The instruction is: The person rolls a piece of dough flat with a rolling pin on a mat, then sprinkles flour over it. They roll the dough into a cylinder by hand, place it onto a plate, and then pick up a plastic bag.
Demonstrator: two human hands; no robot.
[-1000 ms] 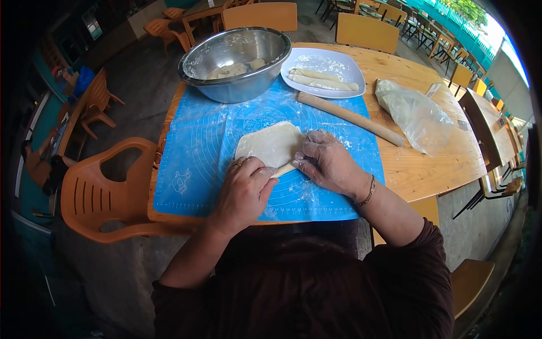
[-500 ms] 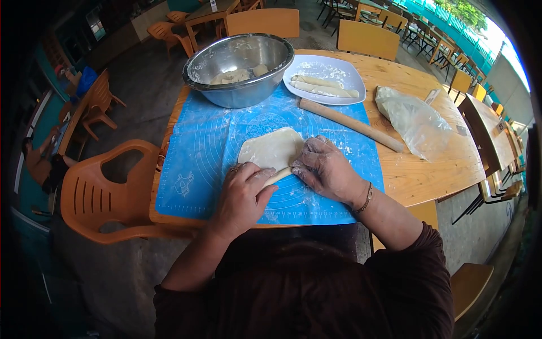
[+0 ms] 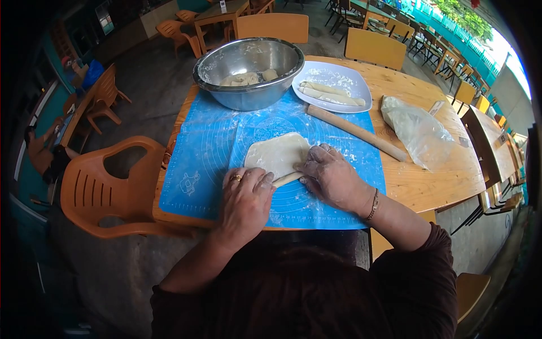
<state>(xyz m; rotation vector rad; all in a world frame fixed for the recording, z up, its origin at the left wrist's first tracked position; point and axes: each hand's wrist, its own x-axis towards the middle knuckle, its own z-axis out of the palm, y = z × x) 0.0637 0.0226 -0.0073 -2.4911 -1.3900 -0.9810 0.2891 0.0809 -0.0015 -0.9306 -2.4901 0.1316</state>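
Note:
A flat sheet of dough (image 3: 275,153) lies on the blue baking mat (image 3: 197,152), its near edge turned up into a thin roll (image 3: 288,179). My left hand (image 3: 247,195), a ring on one finger, is closed over the left end of that roll with its back facing up. At the roll's right end, my right hand (image 3: 334,176) curls its floury fingers around the dough. The fingertips of both hands are partly hidden. Beyond the sheet, a wooden rolling pin (image 3: 357,133) rests slantwise across the mat's right edge.
A steel bowl (image 3: 248,99) holding dough stands at the mat's far side. Beside it, a white plate (image 3: 361,90) carries dough rolls and flour. A clear plastic bag (image 3: 418,133) lies on the wooden table (image 3: 446,181). An orange chair (image 3: 107,186) is at the left.
My left hand has turned more back-up, its thumb no longer showing along the near side of the roll. My right hand stays at the right end. The whole view has shifted slightly.

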